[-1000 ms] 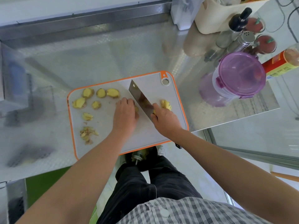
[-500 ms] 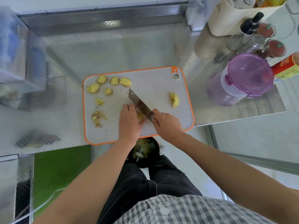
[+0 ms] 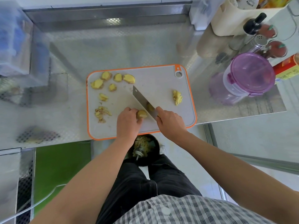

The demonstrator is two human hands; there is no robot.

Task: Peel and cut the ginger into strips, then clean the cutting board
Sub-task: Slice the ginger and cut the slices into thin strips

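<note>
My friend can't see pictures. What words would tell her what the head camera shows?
Seen from above, a person's left hand holds a ginger piece on an orange-rimmed cutting board while the right hand holds a cleaver beside it. Ginger slices lie at the board's far left, peel scraps nearer, and a pile of strips at the right.

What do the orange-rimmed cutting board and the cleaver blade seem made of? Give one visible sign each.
Orange-rimmed grey cutting board: probably plastic, matt, moulded coloured rim and hanging hole. Rectangular cleaver blade: likely steel, smooth grey sheen.
</note>
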